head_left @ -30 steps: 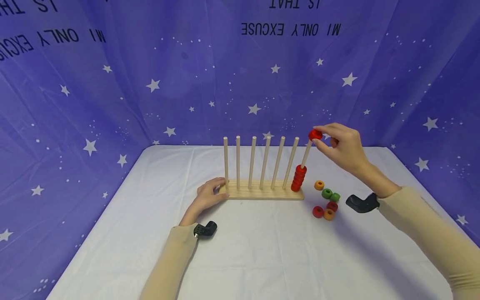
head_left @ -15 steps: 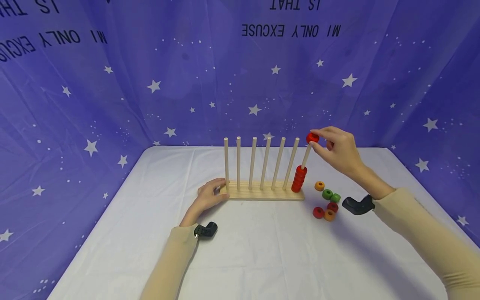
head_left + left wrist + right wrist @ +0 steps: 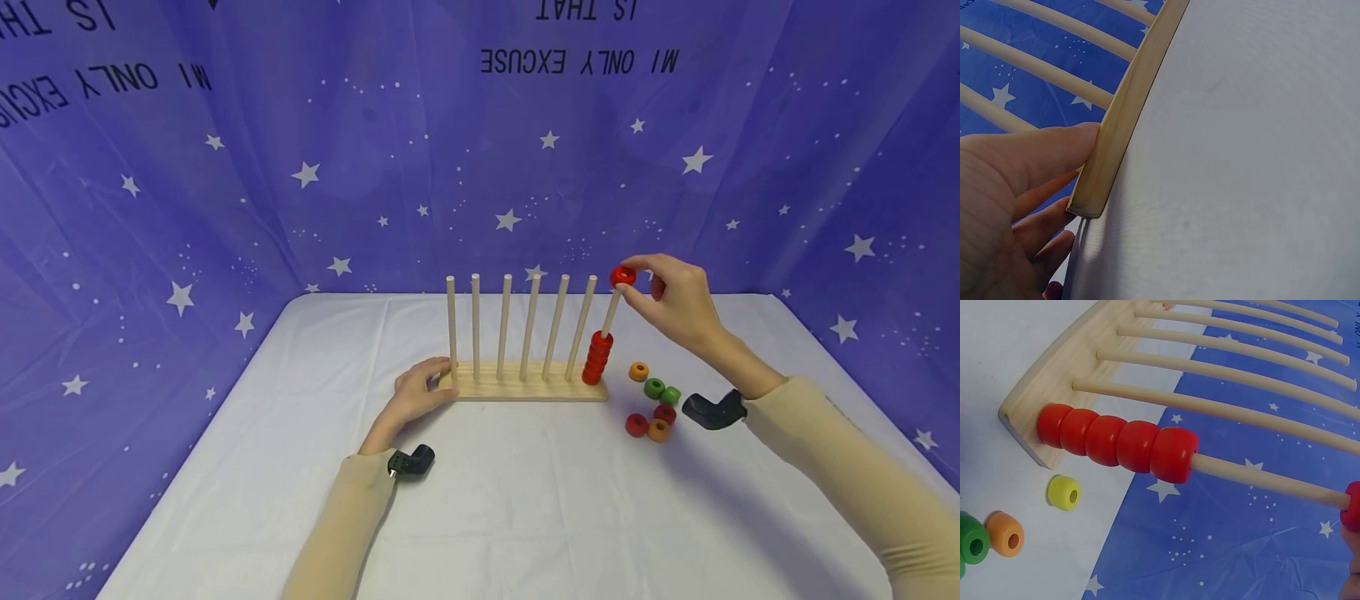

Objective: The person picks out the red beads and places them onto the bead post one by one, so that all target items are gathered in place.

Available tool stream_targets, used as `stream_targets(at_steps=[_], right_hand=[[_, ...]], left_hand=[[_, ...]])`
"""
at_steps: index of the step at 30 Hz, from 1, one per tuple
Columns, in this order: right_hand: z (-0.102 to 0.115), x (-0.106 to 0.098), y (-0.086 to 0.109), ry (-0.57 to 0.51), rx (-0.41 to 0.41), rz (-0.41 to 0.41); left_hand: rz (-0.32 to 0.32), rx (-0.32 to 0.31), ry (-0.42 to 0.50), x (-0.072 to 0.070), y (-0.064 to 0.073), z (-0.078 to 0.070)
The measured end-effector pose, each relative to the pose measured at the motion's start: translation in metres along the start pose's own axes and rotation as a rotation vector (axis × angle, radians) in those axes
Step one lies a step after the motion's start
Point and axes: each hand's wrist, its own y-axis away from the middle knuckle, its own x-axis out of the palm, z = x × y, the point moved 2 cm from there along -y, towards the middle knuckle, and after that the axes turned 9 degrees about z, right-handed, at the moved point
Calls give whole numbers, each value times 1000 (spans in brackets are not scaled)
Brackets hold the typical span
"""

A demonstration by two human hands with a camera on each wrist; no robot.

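Observation:
In the head view, a wooden peg stand [image 3: 525, 385] with several upright rods stands on the table. My left hand [image 3: 420, 390] grips its left end; in the left wrist view the thumb [image 3: 1063, 147] presses the front edge of the base, with other fingers round the end. Several red beads [image 3: 1107, 439] are stacked low on the rightmost rod [image 3: 1266, 480]. At that rod's top, my right hand [image 3: 678, 300] pinches another red bead [image 3: 622, 277] between thumb and fingers. The right wrist view has the rod's tip in this bead, which the frame edge cuts off.
Right of the stand lie loose beads: a yellow bead [image 3: 639, 372], green beads [image 3: 654, 388], an orange bead [image 3: 659, 430] and red beads [image 3: 637, 425]. A white cloth [image 3: 495, 500] covers the table. Behind hangs a purple starry curtain [image 3: 420, 167].
My right hand has moved slightly left and down, bringing the pinched red bead onto the rod's tip and tilting it so its hole shows on top. The left hand stays put.

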Motion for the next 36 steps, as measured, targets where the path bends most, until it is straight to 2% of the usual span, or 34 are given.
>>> stream_targets(at_steps=[25,36], right_hand=[[1,2,-1,-2,-38,-5],[1,2,-1,-11,-12,0]], left_hand=[[-20,21,-19,-1,1,-1],[-17,16,-3,-1,1,-2]])
